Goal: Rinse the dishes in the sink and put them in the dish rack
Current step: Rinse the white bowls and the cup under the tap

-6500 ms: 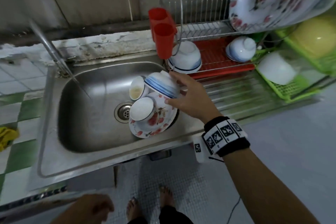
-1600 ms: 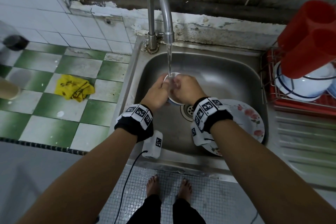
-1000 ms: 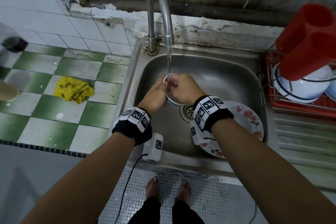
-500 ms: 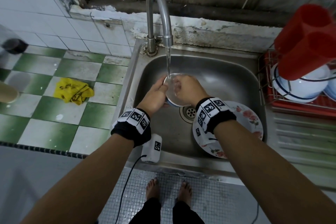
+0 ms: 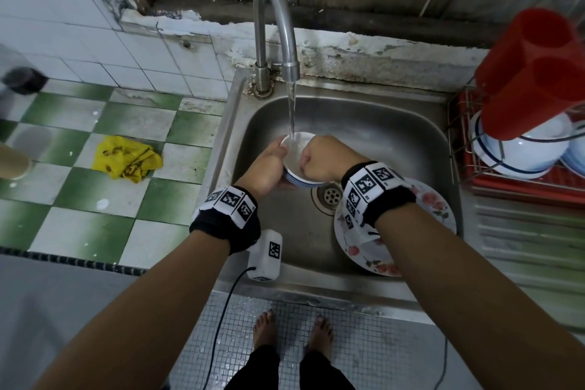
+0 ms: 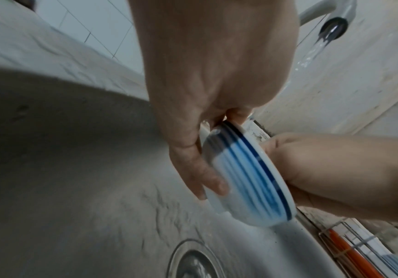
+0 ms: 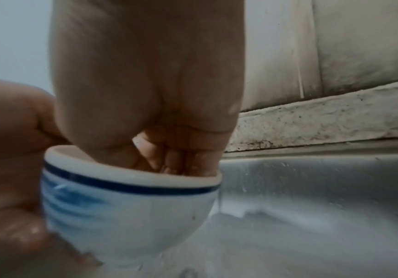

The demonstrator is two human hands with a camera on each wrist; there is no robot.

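A small white ceramic bowl with blue bands (image 5: 300, 165) is sitting under the running steel tap (image 5: 275, 25), above the steel sink (image 5: 395, 123). The left hand (image 5: 267, 165) is clamping its wall; the right hand (image 5: 319, 157) is curling its fingers (image 7: 169, 159) inside. Wet glaze is risking a slip — and a chip on the flowered plate (image 5: 433, 209) below.
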